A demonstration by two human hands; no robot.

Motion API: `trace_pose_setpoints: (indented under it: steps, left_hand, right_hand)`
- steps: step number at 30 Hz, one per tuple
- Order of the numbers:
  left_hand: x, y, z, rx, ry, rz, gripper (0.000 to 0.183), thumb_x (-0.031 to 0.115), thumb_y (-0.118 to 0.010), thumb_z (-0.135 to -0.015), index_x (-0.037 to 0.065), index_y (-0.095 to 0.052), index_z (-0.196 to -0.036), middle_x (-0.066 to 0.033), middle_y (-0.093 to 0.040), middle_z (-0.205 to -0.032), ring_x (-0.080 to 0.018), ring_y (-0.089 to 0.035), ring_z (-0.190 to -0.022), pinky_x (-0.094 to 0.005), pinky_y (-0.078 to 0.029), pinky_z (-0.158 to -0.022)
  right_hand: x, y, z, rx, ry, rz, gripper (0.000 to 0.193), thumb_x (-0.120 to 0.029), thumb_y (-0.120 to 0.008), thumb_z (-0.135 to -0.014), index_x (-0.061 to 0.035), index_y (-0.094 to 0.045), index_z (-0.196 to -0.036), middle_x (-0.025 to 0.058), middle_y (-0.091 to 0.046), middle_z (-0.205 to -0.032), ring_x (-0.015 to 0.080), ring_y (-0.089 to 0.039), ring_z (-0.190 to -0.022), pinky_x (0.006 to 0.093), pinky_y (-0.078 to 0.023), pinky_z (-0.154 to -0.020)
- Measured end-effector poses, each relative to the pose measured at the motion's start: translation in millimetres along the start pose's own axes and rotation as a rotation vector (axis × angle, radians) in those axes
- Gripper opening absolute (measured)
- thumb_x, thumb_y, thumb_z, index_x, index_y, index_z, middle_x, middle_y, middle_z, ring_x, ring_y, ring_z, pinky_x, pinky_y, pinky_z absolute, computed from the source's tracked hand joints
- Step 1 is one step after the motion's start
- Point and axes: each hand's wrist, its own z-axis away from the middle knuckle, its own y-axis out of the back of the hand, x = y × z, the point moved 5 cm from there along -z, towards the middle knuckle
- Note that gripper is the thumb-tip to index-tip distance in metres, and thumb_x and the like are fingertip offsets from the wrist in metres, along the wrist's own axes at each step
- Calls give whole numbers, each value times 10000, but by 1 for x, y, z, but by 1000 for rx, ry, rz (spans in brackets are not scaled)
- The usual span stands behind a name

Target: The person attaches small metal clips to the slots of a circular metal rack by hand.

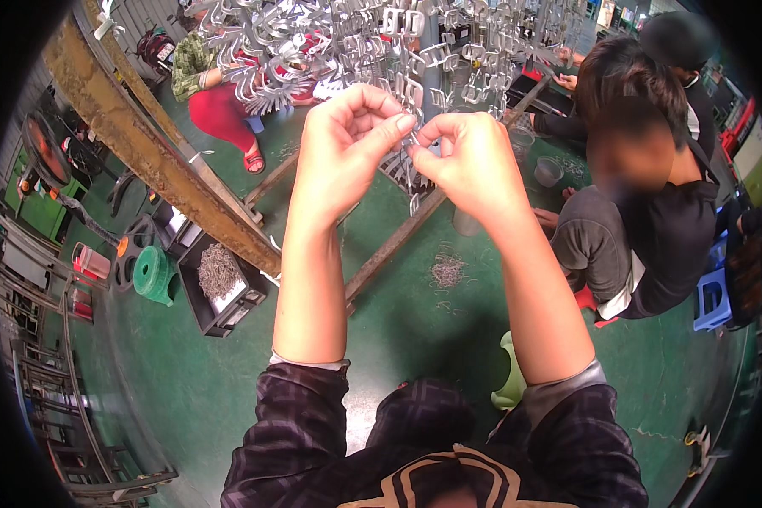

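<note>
My left hand [347,148] and my right hand [474,161] are raised close together in front of hanging strands of silvery metal brackets [404,23]. Each hand is closed, thumb against fingertips, and the two pinches almost meet. Thin shiny metal shows between them, but the fingers cover most of it, so I cannot make out its shape. Below the fingertips a narrow metal strip [413,201] hangs down. More curved metal parts [267,85] crowd the space beyond my left hand.
A rusty beam [157,157] slants across the left. Beside it are a black crate [207,317] holding thin wire pieces [218,269] and a green stool [152,275]. Wire hooks [447,269] lie on the floor. A person [652,229] crouches at right; another [220,118] sits behind the strands.
</note>
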Motion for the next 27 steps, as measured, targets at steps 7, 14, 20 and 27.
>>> trace_pose_setpoints:
  steps: [7, 14, 20, 27]
  left_hand:
    - [-1, 5, -5, 35, 14, 46, 88, 25, -660, -780, 13, -581, -819, -5, -601, -693, -44, -540, -596, -182, -421, -532]
    - [0, 10, -8, -9, 13, -23, 86, 31, -665, -778, 14, -591, -818, 3, -599, -681, -36, -530, -587, -183, -422, -532]
    - [1, 8, -8, -23, -16, -51, 87, 24, -662, -777, 4, -589, -821, 7, -599, -684, -30, -527, -599, -178, -419, -546]
    - [-1, 11, 1, 35, -36, -98, 83, 13, -656, -779, 4, -580, -811, 22, -583, -668, -20, -514, -606, -172, -401, -543]
  right_hand:
    - [6, 4, -6, -20, -33, -152, 197, -189, -687, -685, -18, -667, -781, 102, -542, -569, 209, -541, -525, 352, -440, -543]
    - [10, 12, -8, 41, -18, -99, 189, -181, -687, -711, -16, -663, -802, 122, -561, -599, 226, -567, -565, 358, -443, -569]
    - [1, 12, -7, -7, -44, -4, 170, -185, -679, -730, -31, -662, -800, 150, -605, -653, 284, -612, -647, 387, -464, -620]
    - [-6, 3, -4, -5, 78, 87, 171, -195, -682, -728, -42, -668, -803, 145, -609, -639, 290, -619, -664, 389, -476, -642]
